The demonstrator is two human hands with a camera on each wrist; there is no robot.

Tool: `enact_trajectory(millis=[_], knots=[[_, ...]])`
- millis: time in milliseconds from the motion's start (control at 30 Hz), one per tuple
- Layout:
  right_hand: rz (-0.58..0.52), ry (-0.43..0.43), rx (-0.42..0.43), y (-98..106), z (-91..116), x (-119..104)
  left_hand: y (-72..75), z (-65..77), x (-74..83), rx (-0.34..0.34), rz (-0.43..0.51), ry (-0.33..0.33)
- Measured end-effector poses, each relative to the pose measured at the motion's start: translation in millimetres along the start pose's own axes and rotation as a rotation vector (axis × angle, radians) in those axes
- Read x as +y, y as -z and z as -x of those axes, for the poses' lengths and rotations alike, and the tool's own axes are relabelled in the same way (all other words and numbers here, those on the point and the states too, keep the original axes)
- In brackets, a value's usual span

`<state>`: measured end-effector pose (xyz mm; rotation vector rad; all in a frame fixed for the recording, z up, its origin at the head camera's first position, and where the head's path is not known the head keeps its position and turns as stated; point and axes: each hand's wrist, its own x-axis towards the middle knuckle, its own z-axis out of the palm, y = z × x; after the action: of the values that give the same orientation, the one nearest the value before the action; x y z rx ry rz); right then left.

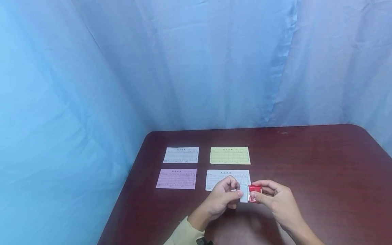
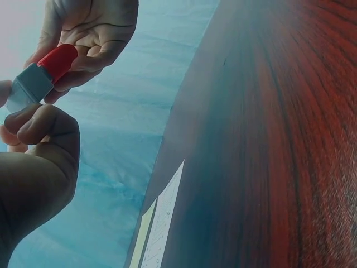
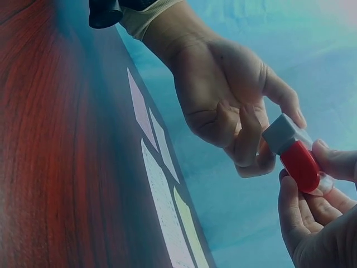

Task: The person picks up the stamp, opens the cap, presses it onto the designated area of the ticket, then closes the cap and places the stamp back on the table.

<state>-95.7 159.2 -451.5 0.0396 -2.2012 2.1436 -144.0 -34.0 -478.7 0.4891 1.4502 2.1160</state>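
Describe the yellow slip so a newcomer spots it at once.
On the dark table lie four paper slips in two rows. The yellow slip is the right one in the far row, beyond the left hand. It alone is yellow; the other three are purple or whitish.

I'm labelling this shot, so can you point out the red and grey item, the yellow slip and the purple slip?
Red and grey item [image 3: 298, 161]: right wrist view, on its red part.
Yellow slip [image 1: 230, 156]: head view, middle of its printed face.
Purple slip [image 1: 176, 179]: head view, middle of its printed face.
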Motion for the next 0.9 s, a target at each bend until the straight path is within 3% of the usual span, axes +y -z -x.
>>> enact_trajectory(millis=[333,667,900], knots=[[0.029,-0.038,0.012,0.1,1.2,-3.1,1.8,-0.9,-2.5,0.048,-0.013,0.016],[-0.028,-0.049,0.011,-1.0,2.1,-0.5,2.2,1.9,-1.1,-0.074,0.091,-0.014],[-0.028,-0.027,0.006,-1.6,2.3,1.3,1.3,2.5,-2.5,-0.074,0.109,-0.022]])
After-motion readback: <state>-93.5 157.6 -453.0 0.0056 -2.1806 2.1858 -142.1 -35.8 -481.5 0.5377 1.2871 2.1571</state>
